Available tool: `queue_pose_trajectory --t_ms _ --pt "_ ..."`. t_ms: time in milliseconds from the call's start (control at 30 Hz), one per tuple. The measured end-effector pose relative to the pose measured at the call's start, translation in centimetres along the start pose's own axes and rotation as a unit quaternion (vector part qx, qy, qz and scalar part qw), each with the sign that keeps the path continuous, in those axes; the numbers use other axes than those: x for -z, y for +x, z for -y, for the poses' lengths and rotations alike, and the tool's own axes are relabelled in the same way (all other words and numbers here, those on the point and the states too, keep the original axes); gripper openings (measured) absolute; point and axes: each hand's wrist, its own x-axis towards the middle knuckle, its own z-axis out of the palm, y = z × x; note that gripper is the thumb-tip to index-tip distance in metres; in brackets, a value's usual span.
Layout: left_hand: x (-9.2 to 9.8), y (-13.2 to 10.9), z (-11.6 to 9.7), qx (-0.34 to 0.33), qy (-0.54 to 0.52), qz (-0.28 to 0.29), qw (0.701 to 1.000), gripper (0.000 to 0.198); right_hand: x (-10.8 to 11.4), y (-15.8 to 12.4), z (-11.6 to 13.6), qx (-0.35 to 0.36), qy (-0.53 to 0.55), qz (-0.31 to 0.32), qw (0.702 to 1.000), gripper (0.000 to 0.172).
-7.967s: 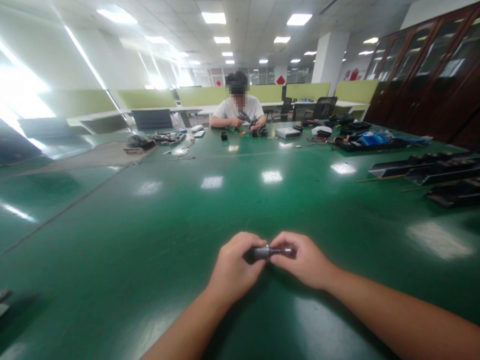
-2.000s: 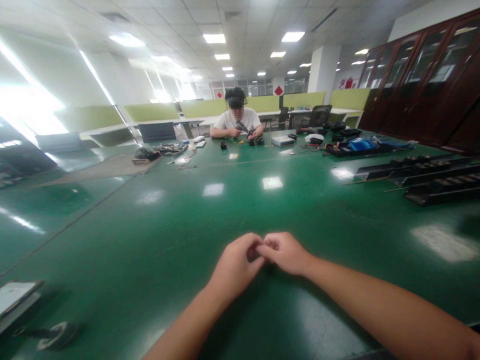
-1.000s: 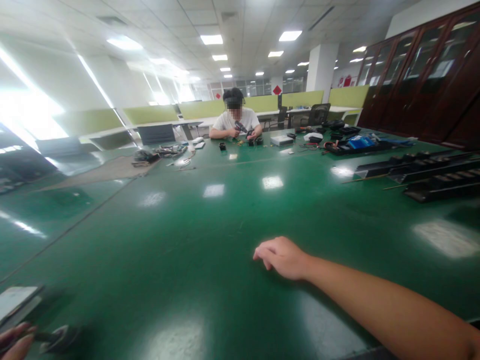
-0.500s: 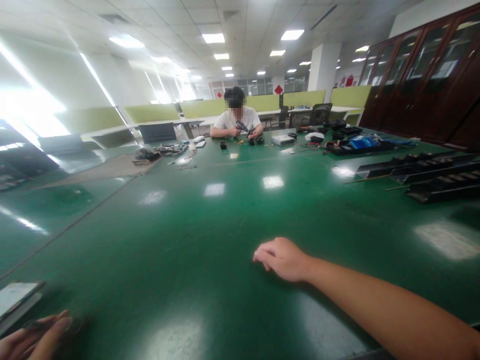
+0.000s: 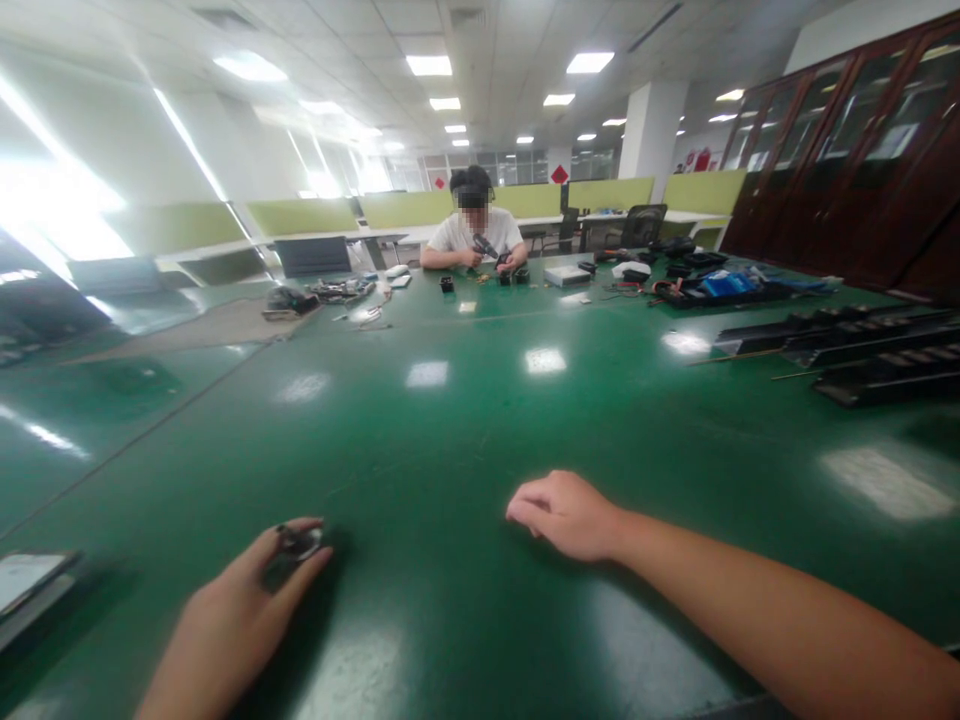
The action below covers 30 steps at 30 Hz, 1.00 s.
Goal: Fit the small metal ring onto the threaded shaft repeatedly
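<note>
My left hand (image 5: pixel 238 605) is over the green table at lower left. Its thumb and fingers are closed around the sides of a small round object (image 5: pixel 306 543), part dark and part shiny, whose exact kind I cannot make out. To the right, my right hand (image 5: pixel 571 514) rests on the table with its fingers curled in. Nothing shows between those fingers, though their undersides are hidden. The glossy green tabletop (image 5: pixel 420 450) lies between and beyond both hands.
A flat device with a pale top (image 5: pixel 34 585) lies at the left edge. Black rail-like parts (image 5: pixel 862 345) lie at right, near a blue bundle (image 5: pixel 727 283). Across the table sits a person (image 5: pixel 472 235) holding a dark tool, with small black parts (image 5: pixel 447 285) nearby.
My left hand has moved from the lower left corner rightward and forward over the table, carrying the small round object. My right hand has stayed in place.
</note>
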Motion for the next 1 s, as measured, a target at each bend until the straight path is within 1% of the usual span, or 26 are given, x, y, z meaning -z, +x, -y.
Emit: queue_pose_trajectory --t_ms 33,67,133,200,233,267,300,333,400,500,567,633,767,1000 --pt "-1.2 0.4 -1.5 -0.020 -0.010 0.035 0.999 0.037 0.0 0.0 0.0 -0.001 0.010 -0.003 1.000 0.026" --pt "-2.3 0.7 -3.5 -0.046 -0.027 0.052 0.997 0.039 0.0 -0.1 0.0 -0.003 0.024 -0.007 1.000 0.022" --pt "-4.5 1.2 -8.0 -0.127 -0.070 0.099 0.984 0.035 -0.1 0.0 -0.2 -0.012 0.066 -0.022 0.997 0.016" --pt "-6.4 1.5 -12.5 -0.226 -0.111 0.144 0.957 0.027 -0.1 0.1 -0.5 -0.027 0.129 -0.043 0.990 0.012" --pt "-7.3 1.5 -14.4 -0.266 -0.134 0.158 0.942 0.027 -0.2 0.3 -0.7 -0.036 0.168 -0.057 0.984 0.010" --pt "-8.1 1.5 -15.9 -0.295 -0.161 0.167 0.927 0.029 -0.2 0.4 -0.9 -0.048 0.210 -0.071 0.974 0.007" --pt "-8.9 1.5 -17.0 -0.316 -0.196 0.161 0.914 0.035 -0.2 0.6 -1.1 -0.061 0.249 -0.084 0.963 0.006" --pt "-9.6 1.5 -17.6 -0.327 -0.227 0.153 0.904 0.038 -0.2 0.8 -1.3 -0.073 0.282 -0.094 0.952 0.006" --pt "-10.6 1.3 -17.7 -0.326 -0.281 0.135 0.892 0.037 -0.3 0.9 -1.5 -0.089 0.309 -0.099 0.942 0.007" --pt "-11.2 1.2 -16.5 -0.292 -0.319 0.138 0.891 0.024 -0.5 0.9 -1.5 -0.088 0.277 -0.080 0.953 0.011" --pt "-11.1 1.3 -15.8 -0.274 -0.330 0.152 0.890 0.021 -0.6 0.8 -1.3 -0.081 0.266 -0.074 0.958 0.013" --pt "-11.1 1.4 -15.4 -0.264 -0.337 0.160 0.890 0.022 -0.6 0.7 -1.2 -0.079 0.265 -0.074 0.958 0.015" --pt "-11.1 1.6 -15.3 -0.253 -0.332 0.169 0.893 0.026 -0.7 0.4 -1.2 -0.080 0.268 -0.073 0.957 0.016" --pt "-11.1 1.4 -15.3 -0.261 -0.333 0.172 0.889 0.018 -0.7 0.3 -1.3 -0.079 0.246 -0.069 0.964 0.012"
